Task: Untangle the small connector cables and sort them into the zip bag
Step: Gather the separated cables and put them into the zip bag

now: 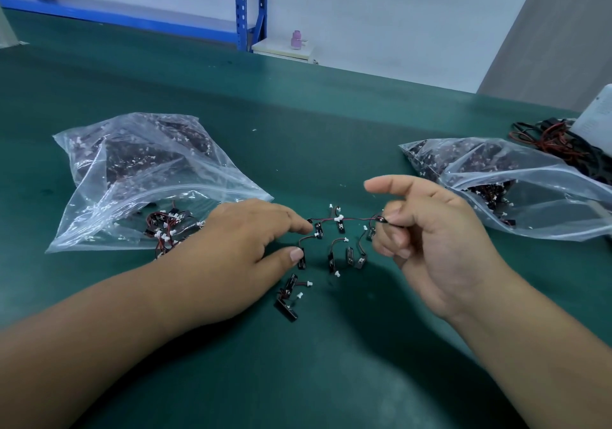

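Observation:
Several small connector cables [332,249], red-and-black wires with white plugs and black ends, lie loose on the green mat between my hands. My right hand [427,239] pinches one end of a stretched cable [351,219], index finger pointing left. My left hand [251,246] lies flat, and its fingertips press the other end of that cable and a neighbouring one. A clear zip bag [139,176] holding many cables lies at the left, its mouth toward my left hand. A second clear zip bag [516,186] with cables lies at the right.
The green mat [331,130] covers the whole table. A bundle of red and black wires [556,143] and a white paper [596,117] sit at the far right edge. Blue shelving [245,7] and a pink bottle [295,40] stand beyond the table.

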Available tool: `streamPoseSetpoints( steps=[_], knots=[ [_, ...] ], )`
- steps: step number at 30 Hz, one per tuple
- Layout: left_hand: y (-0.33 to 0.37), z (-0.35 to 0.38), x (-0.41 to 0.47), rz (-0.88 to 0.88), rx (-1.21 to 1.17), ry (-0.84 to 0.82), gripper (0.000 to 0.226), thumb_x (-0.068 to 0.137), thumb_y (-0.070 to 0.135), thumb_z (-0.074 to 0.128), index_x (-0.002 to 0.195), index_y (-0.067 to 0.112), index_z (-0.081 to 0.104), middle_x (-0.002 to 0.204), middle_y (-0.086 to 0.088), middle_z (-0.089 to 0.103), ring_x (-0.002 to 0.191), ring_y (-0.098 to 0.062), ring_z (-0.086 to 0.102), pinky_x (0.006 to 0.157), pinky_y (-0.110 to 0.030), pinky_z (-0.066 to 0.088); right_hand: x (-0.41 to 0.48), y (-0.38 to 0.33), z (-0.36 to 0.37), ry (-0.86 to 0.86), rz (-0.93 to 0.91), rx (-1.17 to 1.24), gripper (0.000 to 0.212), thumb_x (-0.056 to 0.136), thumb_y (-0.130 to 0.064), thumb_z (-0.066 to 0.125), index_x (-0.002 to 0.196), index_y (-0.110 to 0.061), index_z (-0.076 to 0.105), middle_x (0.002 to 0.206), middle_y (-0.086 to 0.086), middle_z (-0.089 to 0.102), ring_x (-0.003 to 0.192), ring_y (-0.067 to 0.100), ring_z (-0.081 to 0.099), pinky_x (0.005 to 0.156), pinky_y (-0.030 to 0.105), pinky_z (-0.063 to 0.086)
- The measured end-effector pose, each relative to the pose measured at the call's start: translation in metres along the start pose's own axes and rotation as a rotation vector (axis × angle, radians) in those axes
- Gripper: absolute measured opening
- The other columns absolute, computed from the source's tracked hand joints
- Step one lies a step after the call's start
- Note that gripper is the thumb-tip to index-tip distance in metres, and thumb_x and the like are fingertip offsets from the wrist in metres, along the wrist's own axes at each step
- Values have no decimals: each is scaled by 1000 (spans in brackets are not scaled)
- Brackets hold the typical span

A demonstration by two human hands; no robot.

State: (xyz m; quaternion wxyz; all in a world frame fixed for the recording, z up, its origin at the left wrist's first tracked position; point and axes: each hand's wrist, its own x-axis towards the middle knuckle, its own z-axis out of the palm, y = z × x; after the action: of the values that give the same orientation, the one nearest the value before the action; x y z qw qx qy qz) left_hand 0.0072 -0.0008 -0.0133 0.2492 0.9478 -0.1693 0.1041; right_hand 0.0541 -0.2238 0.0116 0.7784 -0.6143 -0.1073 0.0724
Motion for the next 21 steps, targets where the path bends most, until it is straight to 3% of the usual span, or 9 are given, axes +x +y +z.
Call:
streamPoseSetpoints(
  steps=[2,5,9,13,17,21],
  knots=[
    [1,0,0,0,-5,7,33,94,39,55,127,43,55,109,53,34,110,38,12,100,1,6,0,0,-2,-60,50,92,38,60,0,48,84,-13,76,43,5,35,39,16,23,48,29,25],
    [2,-2,-1,5,-8,-9,36,95,41,50,130,45,50,117,53,33,116,34,13,105,-6,9,1,1,-1,-122,117,114,38,66,-1,52,96,-12,72,48,5,40,41,15,29,46,28,28],
    [8,-4,-2,66,-20,-38,40,93,45,44,132,43,51,127,44,39,127,17,26,114,-25,23,-3,9,6,-91,-43,-439,36,87,-2,66,110,-29,65,57,-3,55,54,10,49,57,25,39],
    [9,-3,-2,61,6,-55,44,93,45,48,136,39,49,132,35,42,129,6,32,116,-36,26,-9,10,10,-214,-87,-485,45,88,-5,66,121,-34,57,63,-3,60,62,9,55,67,23,43],
    [5,-3,-1,-3,37,-68,48,94,45,54,141,42,42,124,43,31,121,17,21,115,-24,18,-8,-1,7,-245,-37,-300,47,68,-5,59,108,-28,68,54,3,51,49,11,49,50,19,40],
    [2,-2,-1,-35,86,-103,61,91,53,50,148,42,31,140,35,31,126,14,15,108,-14,10,-4,-8,2,-146,1,-201,40,60,-5,54,90,-24,73,47,2,44,42,13,37,44,23,31]
  ],
)
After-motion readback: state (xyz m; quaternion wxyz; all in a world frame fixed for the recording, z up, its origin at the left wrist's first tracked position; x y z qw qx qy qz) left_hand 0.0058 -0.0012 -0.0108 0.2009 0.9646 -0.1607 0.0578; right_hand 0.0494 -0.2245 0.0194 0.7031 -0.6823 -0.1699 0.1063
